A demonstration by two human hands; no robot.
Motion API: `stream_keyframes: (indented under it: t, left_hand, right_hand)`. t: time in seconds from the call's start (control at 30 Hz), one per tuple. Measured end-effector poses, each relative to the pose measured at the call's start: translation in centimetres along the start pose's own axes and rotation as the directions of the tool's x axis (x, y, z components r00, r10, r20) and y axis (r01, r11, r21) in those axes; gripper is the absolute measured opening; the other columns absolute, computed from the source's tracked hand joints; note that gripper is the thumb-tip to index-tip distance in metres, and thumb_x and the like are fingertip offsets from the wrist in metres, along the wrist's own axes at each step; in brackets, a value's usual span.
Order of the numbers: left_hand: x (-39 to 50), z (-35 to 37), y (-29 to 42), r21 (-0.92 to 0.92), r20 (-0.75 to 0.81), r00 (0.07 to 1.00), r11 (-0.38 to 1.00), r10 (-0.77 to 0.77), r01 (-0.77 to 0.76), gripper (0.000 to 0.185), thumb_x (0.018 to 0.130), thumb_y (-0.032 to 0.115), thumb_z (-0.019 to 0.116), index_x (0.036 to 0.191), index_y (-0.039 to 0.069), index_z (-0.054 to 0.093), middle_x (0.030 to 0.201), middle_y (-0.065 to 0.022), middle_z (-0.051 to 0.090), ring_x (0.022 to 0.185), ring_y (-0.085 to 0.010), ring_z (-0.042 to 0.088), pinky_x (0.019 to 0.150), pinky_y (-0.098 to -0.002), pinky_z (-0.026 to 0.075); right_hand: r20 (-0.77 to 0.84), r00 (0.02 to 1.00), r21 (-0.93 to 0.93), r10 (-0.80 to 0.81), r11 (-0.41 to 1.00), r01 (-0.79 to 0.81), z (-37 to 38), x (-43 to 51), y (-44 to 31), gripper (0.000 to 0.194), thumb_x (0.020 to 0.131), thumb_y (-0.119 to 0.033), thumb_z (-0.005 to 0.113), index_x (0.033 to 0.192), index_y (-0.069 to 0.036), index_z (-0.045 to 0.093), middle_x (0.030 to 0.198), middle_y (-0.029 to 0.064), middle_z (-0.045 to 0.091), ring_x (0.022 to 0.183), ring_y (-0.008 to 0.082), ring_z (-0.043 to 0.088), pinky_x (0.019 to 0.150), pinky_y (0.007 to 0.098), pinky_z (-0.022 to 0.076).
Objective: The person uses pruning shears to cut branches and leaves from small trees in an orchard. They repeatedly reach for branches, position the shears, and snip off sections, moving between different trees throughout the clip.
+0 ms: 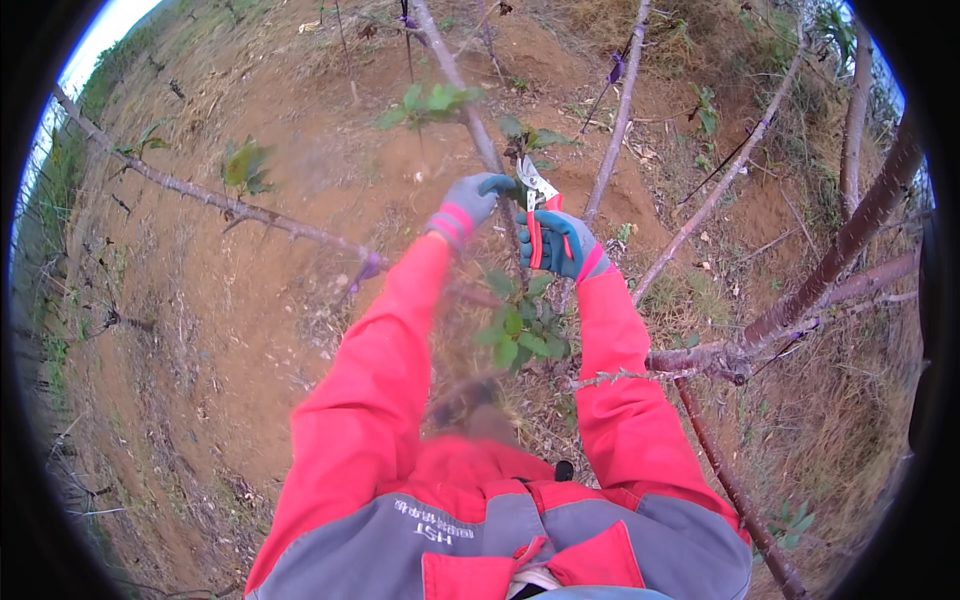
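My left hand (466,204), in a grey and teal glove with a pink cuff, has its fingers bent over a slim tree branch (480,135). Just to its right, my right hand (561,246), gloved the same way, holds pruning shears (534,240) with red handles. The handles stand apart in the palm, and the metal blades point up beside the branch, close to a small leafy shoot (534,138). Whether the blades touch the shoot I cannot tell. Below my hands a cluster of green leaves (525,334) grows on the lower branch.
A long branch (262,214) crosses on the left, tied with purple ribbon (366,271). More branches (619,120) rise on the right, some tied with cords. A thick limb (832,262) and a forked stub (724,360) lie near my right sleeve. Reddish soil (225,315) slopes beneath.
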State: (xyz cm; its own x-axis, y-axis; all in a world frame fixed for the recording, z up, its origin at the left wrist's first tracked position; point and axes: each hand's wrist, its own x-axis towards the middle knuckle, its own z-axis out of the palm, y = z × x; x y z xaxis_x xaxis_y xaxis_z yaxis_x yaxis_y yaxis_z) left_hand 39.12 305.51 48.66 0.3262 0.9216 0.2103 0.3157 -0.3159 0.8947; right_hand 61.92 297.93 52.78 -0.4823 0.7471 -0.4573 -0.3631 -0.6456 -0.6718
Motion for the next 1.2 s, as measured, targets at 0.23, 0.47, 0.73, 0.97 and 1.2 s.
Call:
stream_keyframes:
  t: [0.23, 0.47, 0.73, 0.97, 1.2]
  left_hand:
    - [5.0, 0.3, 2.4, -0.004, -0.292, 0.949, 0.993, -0.117, 0.121, 0.042, 0.087, 0.016, 0.07, 0.125, 0.001, 0.064, 0.116, -0.0139, 0.073, 0.102, -0.0221, 0.072, 0.088, -0.0339, 0.056]
    - [7.5, 0.6, 4.1, 0.29, -0.275, 0.958, 0.943, -0.083, 0.164, 0.033, 0.085, 0.024, 0.074, 0.115, 0.011, 0.071, 0.108, -0.0103, 0.075, 0.097, -0.0274, 0.072, 0.085, -0.0372, 0.056]
    - [6.5, -1.9, 4.2, 0.407, -0.272, 0.96, 0.912, 0.071, 0.048, 0.025, 0.084, 0.022, 0.074, 0.107, 0.013, 0.074, 0.104, -0.0093, 0.073, 0.097, -0.0283, 0.07, 0.085, -0.0392, 0.054]
    - [6.2, -2.0, 3.8, 0.359, -0.294, 0.956, 0.925, -0.019, 0.128, 0.021, 0.085, 0.02, 0.073, 0.105, 0.013, 0.075, 0.102, -0.0075, 0.075, 0.094, -0.025, 0.072, 0.083, -0.0365, 0.055]
    - [6.3, -2.1, 3.7, 0.397, -0.286, 0.954, 0.895, -0.089, 0.203, 0.02, 0.085, 0.02, 0.073, 0.103, 0.014, 0.076, 0.097, -0.0065, 0.077, 0.089, -0.0239, 0.073, 0.081, -0.0358, 0.055]
  right_hand:
    - [-0.019, 0.999, -0.011, -0.034, 0.999, 0.034, -0.2, 0.9, 1.2, 0.049, 0.095, -0.039, 0.065, 0.128, -0.005, 0.058, 0.102, 0.012, 0.071, 0.086, 0.026, 0.072, 0.08, 0.0472, 0.0618]
    - [-0.075, 0.996, -0.049, -0.055, 0.997, 0.052, 1.0, 0.6, 1.7, 0.048, 0.098, -0.037, 0.059, 0.133, -0.004, 0.058, 0.105, 0.0119, 0.071, 0.088, 0.0271, 0.073, 0.08, 0.047, 0.0616]
    - [-0.218, 0.967, -0.213, -0.135, 0.973, 0.087, 1.2, 2.2, 1.9, 0.045, 0.089, -0.027, 0.074, 0.123, -0.001, 0.058, 0.093, 0.0162, 0.071, 0.073, 0.0288, 0.072, 0.063, 0.0425, 0.0611]
    - [-0.257, 0.952, -0.296, -0.168, 0.951, 0.089, 1.2, 3.6, 1.4, 0.046, 0.087, -0.029, 0.077, 0.117, 0.0, 0.058, 0.089, 0.0164, 0.069, 0.068, 0.0285, 0.07, 0.059, 0.0427, 0.0599]
    - [-0.308, 0.931, -0.368, -0.196, 0.927, 0.074, 1.8, 3.8, 0.6, 0.042, 0.087, -0.028, 0.076, 0.113, 0.0, 0.06, 0.087, 0.0147, 0.068, 0.062, 0.026, 0.067, 0.055, 0.04, 0.0587]
